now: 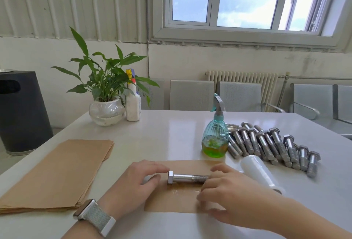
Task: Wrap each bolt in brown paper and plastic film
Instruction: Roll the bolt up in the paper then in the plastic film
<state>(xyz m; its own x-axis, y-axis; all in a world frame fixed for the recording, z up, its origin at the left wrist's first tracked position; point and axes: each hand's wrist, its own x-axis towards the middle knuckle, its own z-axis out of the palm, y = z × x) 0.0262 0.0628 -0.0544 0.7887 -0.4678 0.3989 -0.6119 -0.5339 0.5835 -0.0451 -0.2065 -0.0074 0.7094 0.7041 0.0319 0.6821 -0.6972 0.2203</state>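
While both hands' grips rest relaxed beside bolt on brown paper, teal spray bottle holds green liquid

potted plant beside white spray bottle

Bright window daylight — bowed edges
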